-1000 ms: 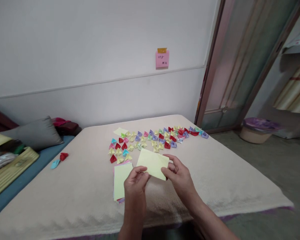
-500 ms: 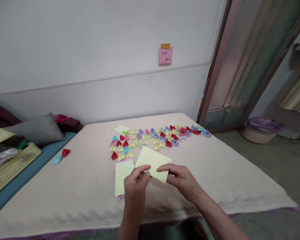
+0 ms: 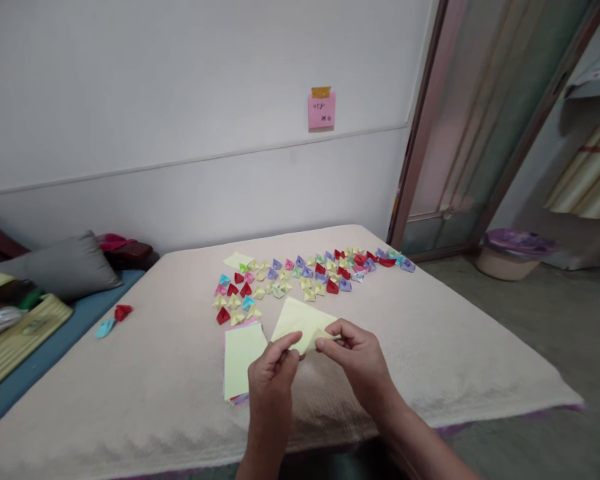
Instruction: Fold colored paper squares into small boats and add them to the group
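Observation:
A pale yellow sheet of paper (image 3: 300,319) is held up between both hands, above the front of the cloth-covered surface. My left hand (image 3: 275,370) pinches its lower left edge between thumb and fingers. On the other side, my right hand (image 3: 357,353) is closed on the right corner, which is folded inward over the sheet. Just left of the hands lies a stack of coloured paper sheets (image 3: 243,360), pale yellow on top, partly covered by my left hand. Beyond the sheet, many small folded paper pieces (image 3: 307,272) in red, yellow, purple, pink and blue stand in rows.
A flat yellow sheet (image 3: 238,260) lies behind the rows. Two folded pieces, red (image 3: 123,312) and light blue (image 3: 105,327), sit at the left. A grey pillow (image 3: 75,267) is further left. A pink note (image 3: 321,111) hangs on the wall; a lined bin (image 3: 513,257) stands right.
My right hand has turned the right corner of the yellow sheet inward. My left hand keeps its pinch. The view has shifted slightly to the right.

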Action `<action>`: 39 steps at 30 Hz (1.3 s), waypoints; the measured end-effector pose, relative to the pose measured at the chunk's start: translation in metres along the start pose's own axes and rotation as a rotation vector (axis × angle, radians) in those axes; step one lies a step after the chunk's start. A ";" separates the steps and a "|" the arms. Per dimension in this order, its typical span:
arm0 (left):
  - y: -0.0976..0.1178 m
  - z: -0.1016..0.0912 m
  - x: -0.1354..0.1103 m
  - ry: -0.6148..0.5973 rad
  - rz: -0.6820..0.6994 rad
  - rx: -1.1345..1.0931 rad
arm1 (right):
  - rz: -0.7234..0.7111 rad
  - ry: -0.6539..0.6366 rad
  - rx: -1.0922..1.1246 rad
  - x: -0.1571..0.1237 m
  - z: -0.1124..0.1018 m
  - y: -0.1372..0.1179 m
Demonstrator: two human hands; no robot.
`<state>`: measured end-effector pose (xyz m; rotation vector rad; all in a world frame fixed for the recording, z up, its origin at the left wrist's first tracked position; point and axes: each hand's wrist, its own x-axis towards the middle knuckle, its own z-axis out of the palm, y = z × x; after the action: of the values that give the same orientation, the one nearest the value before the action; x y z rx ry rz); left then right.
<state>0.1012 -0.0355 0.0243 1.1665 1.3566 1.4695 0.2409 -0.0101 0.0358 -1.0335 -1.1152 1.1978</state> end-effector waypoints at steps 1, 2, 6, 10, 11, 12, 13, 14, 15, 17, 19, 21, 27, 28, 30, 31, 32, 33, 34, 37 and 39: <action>0.000 0.001 0.000 0.001 0.002 -0.011 | 0.011 0.012 -0.006 0.000 0.001 0.000; 0.000 0.002 0.000 0.002 0.000 -0.022 | 0.020 0.024 -0.014 -0.001 0.001 0.000; 0.000 0.007 -0.002 0.016 -0.021 -0.046 | 0.033 0.048 -0.052 -0.001 0.002 -0.002; 0.001 0.012 -0.003 0.060 -0.007 -0.032 | 0.029 0.063 -0.085 -0.001 0.002 -0.003; 0.002 0.012 -0.003 0.065 -0.011 -0.022 | 0.027 0.068 -0.090 -0.001 0.002 -0.003; 0.002 0.012 -0.004 0.068 -0.016 -0.011 | 0.026 0.072 -0.092 -0.001 0.002 -0.004; 0.003 0.013 -0.004 0.070 -0.018 0.000 | 0.026 0.075 -0.092 -0.001 0.002 -0.003; 0.003 0.013 -0.004 0.073 -0.017 0.009 | 0.027 0.075 -0.093 -0.001 0.002 -0.003; 0.004 0.013 -0.004 0.075 -0.013 0.014 | 0.029 0.076 -0.094 -0.001 0.002 -0.003; 0.004 0.013 -0.004 0.092 -0.002 0.016 | 0.034 0.084 -0.095 -0.001 0.003 -0.002; 0.003 0.014 -0.004 0.100 -0.008 0.005 | 0.042 0.099 -0.077 -0.001 0.003 -0.001; -0.002 0.015 -0.002 0.101 -0.049 -0.022 | 0.047 0.119 -0.044 0.000 0.004 0.000; -0.010 0.016 0.004 0.168 -0.155 -0.198 | -0.019 0.047 -0.019 0.002 0.000 0.001; -0.008 0.015 0.005 0.178 -0.156 -0.230 | -0.025 0.014 -0.028 0.002 -0.001 0.001; -0.002 0.014 0.007 0.212 -0.138 -0.303 | -0.009 -0.043 -0.043 0.002 -0.001 0.001; 0.002 0.013 0.007 0.237 -0.124 -0.343 | 0.008 -0.065 -0.042 0.002 -0.001 0.002; 0.005 0.012 0.008 0.258 -0.116 -0.386 | 0.026 -0.085 -0.034 0.003 0.000 0.002; 0.007 0.011 0.008 0.261 -0.121 -0.432 | 0.042 -0.104 -0.025 0.003 0.000 0.004; 0.008 0.011 0.008 0.246 -0.145 -0.476 | 0.054 -0.121 -0.014 0.003 0.001 0.005; 0.006 0.009 0.008 0.148 -0.241 -0.580 | 0.065 -0.151 0.016 0.004 0.003 0.008; 0.003 0.009 0.008 0.099 -0.264 -0.591 | 0.062 -0.159 0.025 0.005 0.003 0.009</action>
<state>0.1077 -0.0264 0.0283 0.5241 0.9859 1.5926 0.2362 -0.0045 0.0278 -0.9730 -1.1949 1.3590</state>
